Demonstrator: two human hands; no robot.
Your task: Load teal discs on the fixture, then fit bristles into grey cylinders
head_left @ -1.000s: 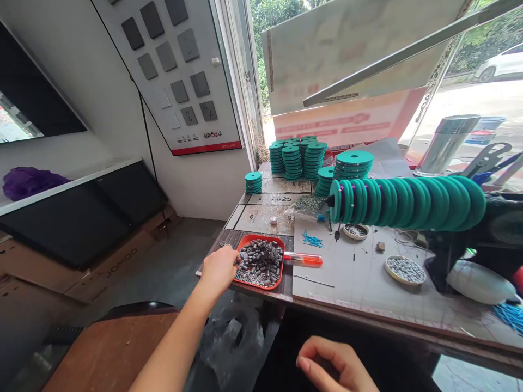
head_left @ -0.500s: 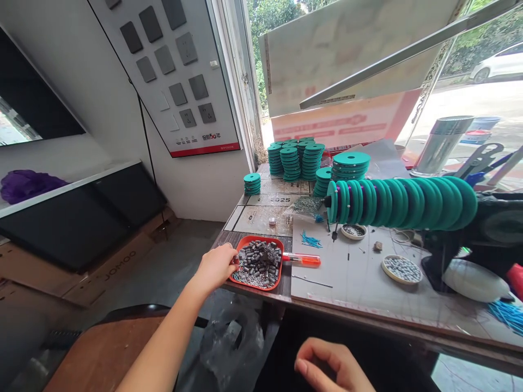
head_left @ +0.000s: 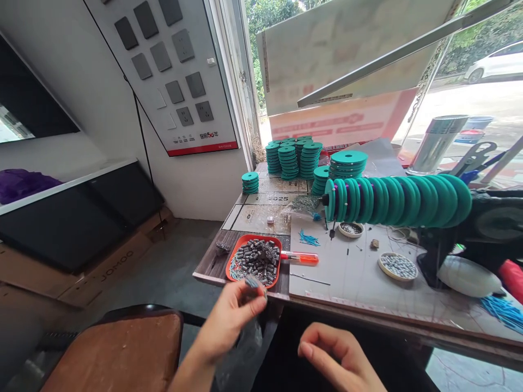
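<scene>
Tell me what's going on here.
Someone works bare-handed at a dark brown wooden table. The left hand, thumb and fingers drawn together, is by the near edge of a red square tray of small dark grey cylinders; whether it pinches anything is hard to tell. The right hand is loosely curled before the table edge, nothing visible in it. To the right, round teal discs stand on edge in a row; stacks of teal discs stand farther back.
</scene>
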